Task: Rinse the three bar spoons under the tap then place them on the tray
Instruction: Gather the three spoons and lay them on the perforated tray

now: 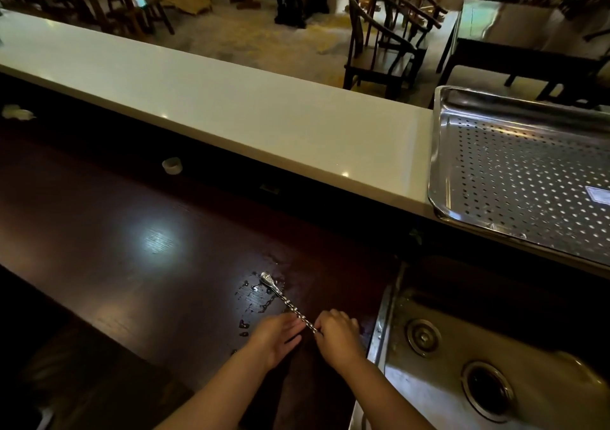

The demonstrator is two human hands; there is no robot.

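Observation:
One bar spoon with a twisted silver stem lies on the dark wooden counter, bowl pointing up-left among water drops. My right hand is closed around the near end of its stem. My left hand rests beside it, fingers stretched flat and touching the stem from the left. A perforated steel tray sits at the right on the raised white ledge and holds no spoons that I can see. The steel sink lies just right of my hands; no tap is in view. I see no other spoons.
A white bar ledge runs diagonally behind the dark counter. A small white cup stands under its edge. The sink has two drains. Chairs and tables stand beyond the bar.

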